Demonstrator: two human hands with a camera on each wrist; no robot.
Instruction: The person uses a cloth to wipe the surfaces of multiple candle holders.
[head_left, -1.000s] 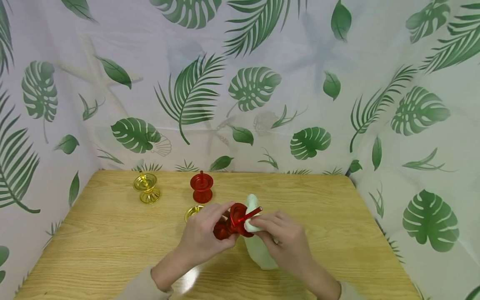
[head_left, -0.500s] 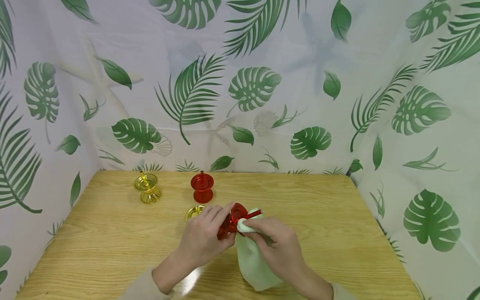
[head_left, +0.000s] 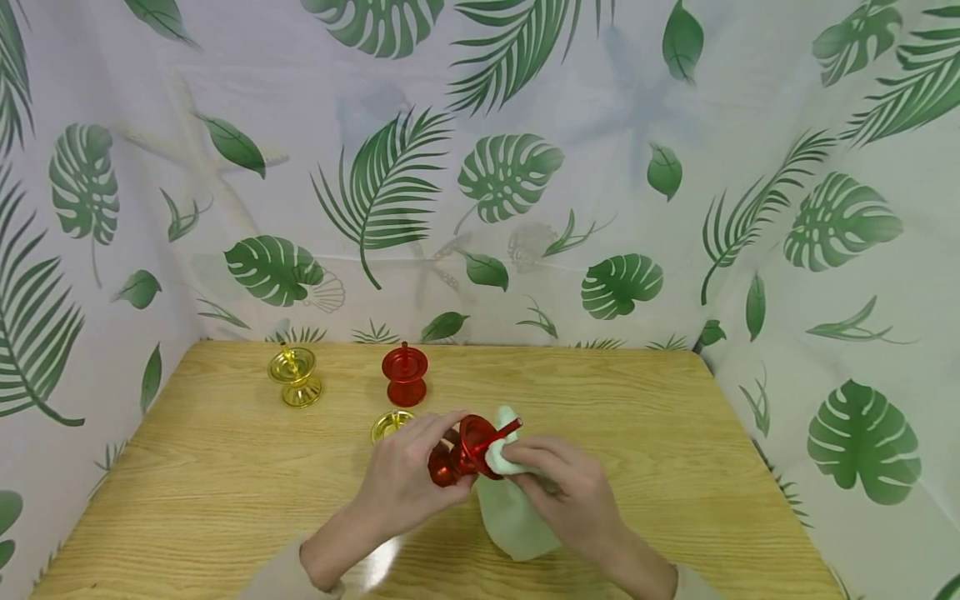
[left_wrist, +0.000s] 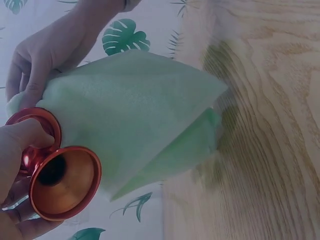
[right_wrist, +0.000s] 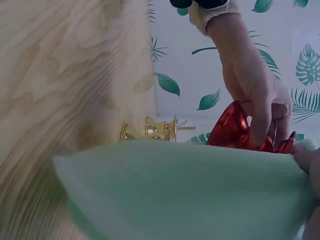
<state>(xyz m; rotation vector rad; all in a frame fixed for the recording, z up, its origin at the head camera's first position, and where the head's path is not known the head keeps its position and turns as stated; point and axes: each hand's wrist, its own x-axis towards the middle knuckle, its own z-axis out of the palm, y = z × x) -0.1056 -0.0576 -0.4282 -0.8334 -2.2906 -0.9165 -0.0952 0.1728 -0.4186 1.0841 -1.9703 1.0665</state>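
Observation:
In the head view my left hand [head_left: 405,479] grips a shiny red metal candle holder [head_left: 474,433] by its waist, tilted so its thin stem points to the right. Fingers of my right hand [head_left: 573,492] pinch a bunched part of a pale green cloth [head_left: 517,525] against the stem, close by the dish. Below that hand the rest of the cloth hangs loose. The left wrist view looks into the hollow base of the candle holder [left_wrist: 75,187], with the cloth [left_wrist: 130,115] spread behind it. From the right wrist, the cloth [right_wrist: 185,190] covers part of the candle holder [right_wrist: 230,127].
A gold candle holder [head_left: 300,390] stands at the back left of the wooden table [head_left: 187,500]. To its right is another red candle holder [head_left: 405,387]. A second gold one [head_left: 384,423] is partly hidden behind my left hand. Leaf-printed sheets surround the table.
My right hand has shifted left with the cloth, then back right along the stem. The cloth's hanging end has swung. My left hand keeps its grip, with the candle holder tipping slightly.

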